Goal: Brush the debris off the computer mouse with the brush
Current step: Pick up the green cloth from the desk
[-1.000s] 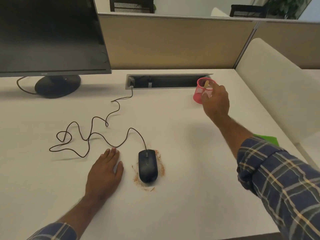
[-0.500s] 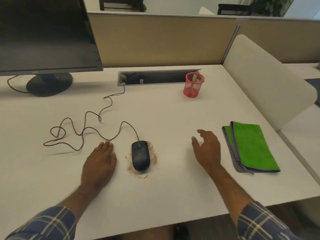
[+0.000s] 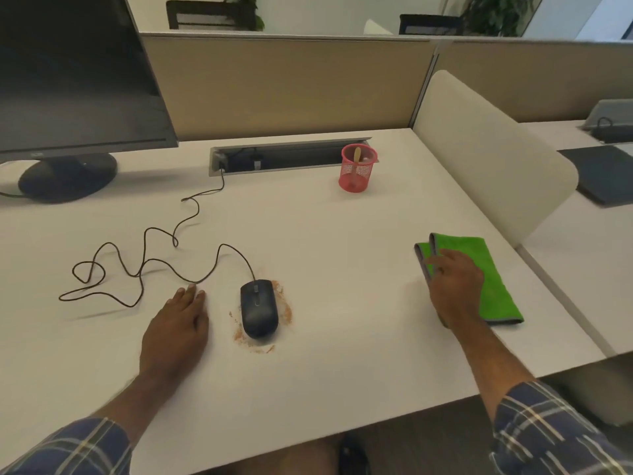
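overhead, white desk [image 3: 342,269] amid beige partitions [image 3: 291,87], left hand [image 3: 176,329] flat, right hand [image 3: 455,289] fingers loose on green cloth [image 3: 496,286]

No text, label, number or sign can be read in this view. The monitor [image 3: 68,73] carries a small pale mark at the centre of its lower bezel — probably a brand logo, but too small and blurred to make out. The computer mouse [image 3: 258,308] shows a faint pale mark on its back, also illegible. The remaining surfaces in view — the white desk [image 3: 325,234], the red mesh cup [image 3: 358,169], the green cloth [image 3: 493,286] and the beige partition [image 3: 291,87] — bear no visible lettering.
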The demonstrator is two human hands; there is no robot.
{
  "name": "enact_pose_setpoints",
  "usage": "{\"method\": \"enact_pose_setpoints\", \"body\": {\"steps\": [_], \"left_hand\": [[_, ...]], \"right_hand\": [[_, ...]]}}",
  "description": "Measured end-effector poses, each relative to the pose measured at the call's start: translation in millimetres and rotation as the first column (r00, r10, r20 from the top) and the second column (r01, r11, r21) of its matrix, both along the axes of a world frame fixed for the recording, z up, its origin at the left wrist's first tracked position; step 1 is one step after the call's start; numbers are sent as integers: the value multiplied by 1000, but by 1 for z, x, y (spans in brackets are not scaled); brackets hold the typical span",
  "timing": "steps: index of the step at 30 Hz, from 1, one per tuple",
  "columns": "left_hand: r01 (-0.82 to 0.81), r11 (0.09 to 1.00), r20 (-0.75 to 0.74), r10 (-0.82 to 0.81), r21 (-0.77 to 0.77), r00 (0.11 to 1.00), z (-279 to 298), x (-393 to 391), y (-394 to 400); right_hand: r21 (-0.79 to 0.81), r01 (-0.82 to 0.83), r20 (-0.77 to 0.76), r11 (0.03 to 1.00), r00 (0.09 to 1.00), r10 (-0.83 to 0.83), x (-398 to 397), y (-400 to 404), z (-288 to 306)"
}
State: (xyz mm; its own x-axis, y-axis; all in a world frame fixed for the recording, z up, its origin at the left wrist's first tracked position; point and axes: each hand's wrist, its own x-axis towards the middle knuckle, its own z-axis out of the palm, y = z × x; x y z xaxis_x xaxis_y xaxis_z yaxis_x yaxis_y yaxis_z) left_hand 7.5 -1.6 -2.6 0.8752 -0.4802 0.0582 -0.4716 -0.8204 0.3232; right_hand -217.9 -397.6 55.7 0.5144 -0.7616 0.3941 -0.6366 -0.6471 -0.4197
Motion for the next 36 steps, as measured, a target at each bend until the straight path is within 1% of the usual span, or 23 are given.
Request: {"method": "enact_pose_setpoints", "body": {"steps": [3, 5, 6, 7, 9, 11, 13, 16, 20, 25, 27, 30, 32, 34, 36], "left_hand": [[3, 1000, -2, -3, 1, 1000, -2, 1, 0], [8, 1000, 4, -8, 9, 1000, -3, 2, 1], [8, 1000, 7, -8, 11, 1000, -4, 2, 1], [8, 1000, 10, -8, 12, 1000, -4, 3, 1], [10, 1000, 14, -11, 18, 1000, -4, 3, 1], [14, 1000, 15, -14, 21, 1000, -5, 4, 1], [12, 1000, 13, -13, 18, 1000, -6, 4, 1], [10, 1000, 23, -10, 11, 1000, -6, 4, 0], [5, 1000, 24, -5, 22, 1000, -4, 3, -1], [-15, 1000, 10, 15, 5, 1000, 1, 2, -3], [-89, 995, 16, 90, -55, 996, 11, -4, -8], [-209, 945, 14, 219, -253, 976, 31, -29, -28], [-240, 918, -71, 230, -315, 971, 40, -51, -44], [-281, 918, -191, 233, -281, 954, 44, -68, -60], [-300, 927, -225, 250, -226, 942, 45, -80, -73]], "right_hand": [[-24, 3, -3, 1000, 1000, -3, -5, -15, 6], [-10, 26, -9, 1000, 1000, -26, -4, -25, 4], [23, 54, -55, 998, 997, -53, -4, -31, 2], [64, 94, -150, 994, 985, -84, -4, -37, -2], [126, 177, -350, 976, 929, -123, -7, -46, -13], [168, 221, -445, 961, 886, -126, -11, -46, -26], [161, 221, -487, 962, 865, -118, -12, -39, -38], [144, 188, -490, 972, 867, -95, -3, -25, -43], [129, 72, -496, 989, 868, 2, 18, 14, -44], [69, -113, -574, 991, 808, 132, 41, 68, -46], [61, -183, -570, 981, 800, 185, 47, 74, -45], [58, -208, -513, 976, 832, 208, 45, 69, -42], [73, -196, -504, 978, 839, 206, 43, 67, -45], [81, -197, -499, 977, 841, 211, 43, 68, -49], [101, -199, -497, 975, 839, 222, 46, 67, -51]]}}
